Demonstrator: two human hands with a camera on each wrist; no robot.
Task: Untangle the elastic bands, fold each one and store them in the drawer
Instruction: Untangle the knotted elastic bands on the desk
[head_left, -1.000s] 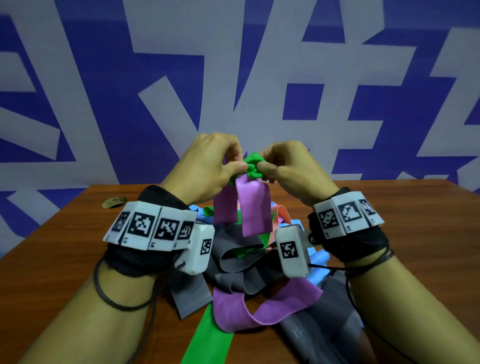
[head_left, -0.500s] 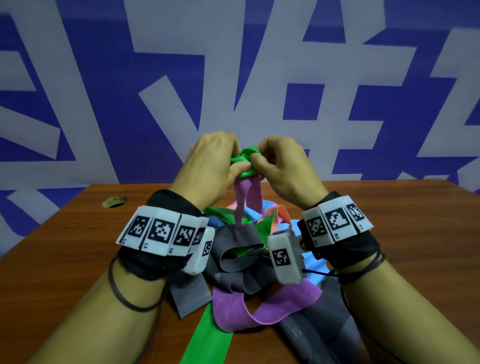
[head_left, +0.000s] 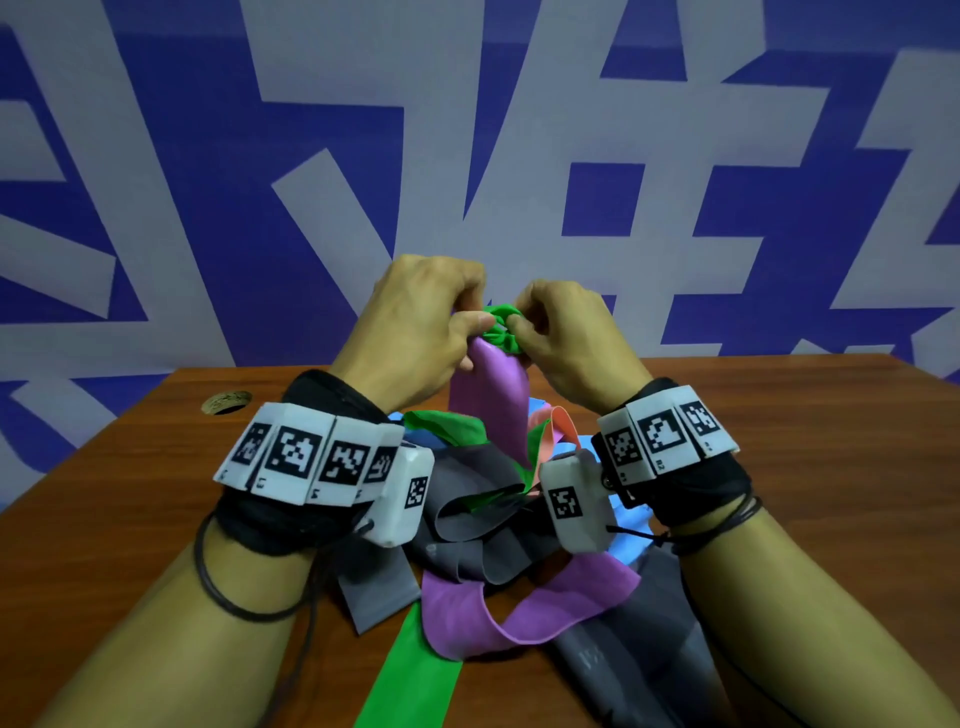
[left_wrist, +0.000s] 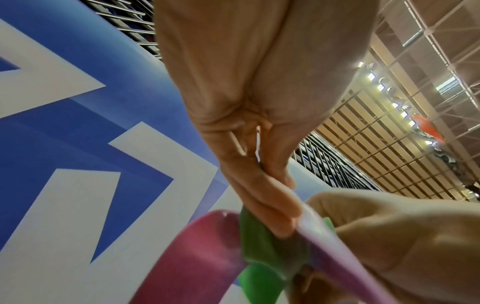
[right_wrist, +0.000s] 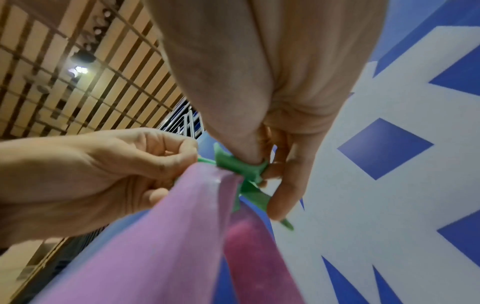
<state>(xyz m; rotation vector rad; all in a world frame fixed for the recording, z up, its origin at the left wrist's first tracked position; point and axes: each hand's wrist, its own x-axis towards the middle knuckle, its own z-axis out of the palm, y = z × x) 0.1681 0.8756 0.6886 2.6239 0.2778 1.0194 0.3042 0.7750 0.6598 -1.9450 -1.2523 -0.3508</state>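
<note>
Both hands are raised above the wooden table (head_left: 779, 467) at a knot of the green band (head_left: 501, 325) tied round a purple band (head_left: 491, 395). My left hand (head_left: 475, 325) pinches the green band where it wraps the purple one, as the left wrist view shows (left_wrist: 275, 224). My right hand (head_left: 519, 327) pinches the green knot (right_wrist: 239, 166) between thumb and fingers (right_wrist: 283, 197). The purple band (right_wrist: 168, 236) hangs down from the knot as a loop. No drawer is in view.
Under my wrists lies a tangled pile: grey bands (head_left: 483, 499), more purple band (head_left: 519, 608), a green strip (head_left: 410, 670), blue (head_left: 623, 514) and orange (head_left: 561, 431) pieces. A round cable hole (head_left: 226, 402) sits at the table's far left. A blue-and-white wall stands behind.
Both hands stay pinched at the green knot. The purple loop under it, pulled narrow half a second ago, hangs wider again.
</note>
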